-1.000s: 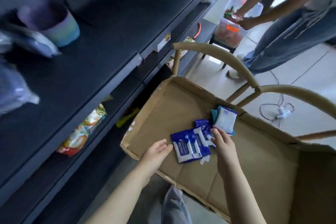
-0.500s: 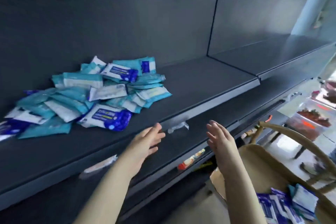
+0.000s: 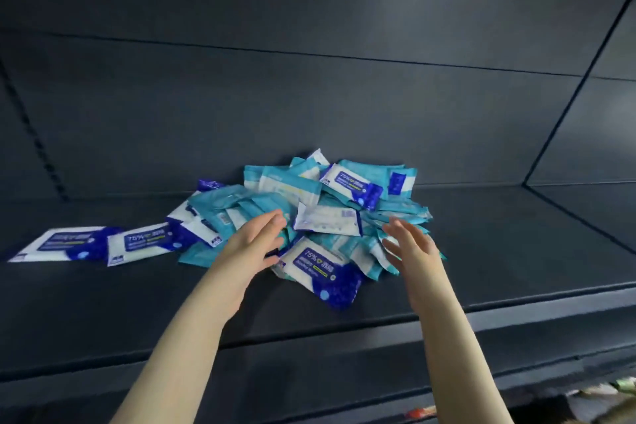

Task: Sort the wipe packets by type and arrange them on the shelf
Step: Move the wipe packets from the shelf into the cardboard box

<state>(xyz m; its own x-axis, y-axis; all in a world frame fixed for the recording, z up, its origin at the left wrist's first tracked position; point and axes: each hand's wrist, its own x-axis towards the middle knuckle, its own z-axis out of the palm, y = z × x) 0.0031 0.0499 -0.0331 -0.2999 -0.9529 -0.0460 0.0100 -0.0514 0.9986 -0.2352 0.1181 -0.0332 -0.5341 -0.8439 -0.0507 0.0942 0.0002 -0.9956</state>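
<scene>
We have both arms out over the shelf [image 3: 509,251] and neither grip holds anything. The left grip [image 3: 256,244] has its fingers straight and close together, tips at the near-left flank of the pile of wipe packets [image 3: 344,193]. The right grip [image 3: 413,248] has its fingers spread apart at the near-right flank. Whether either is touching the film, we cannot tell.

The pile sits mid-shelf and reaches toward the back wall, with teal and blue-and-white packets mixed and overlapping at all angles. A blue 75% packet [image 3: 320,274] lies between our grips on the side of the pile nearest the front edge, one corner pointing at that edge. Toward the left end, two more blue packets lie flat in a row: the outer packet [image 3: 58,244] and the inner packet [image 3: 144,243], whose right end meets the fringe of the pile.

The main risk we see is a spill. The packets look slick and loosely stacked, so squeezing from both flanks at once could make the heap slump forward, and the 75% packet would probably go over the front edge first. A sweep to the left could push the fringe into the row and skew it. We could also mis-sort: some packets, like the pale packet [image 3: 327,220] mid-pile, show only a plain back, so a handful may carry the wrong type
</scene>
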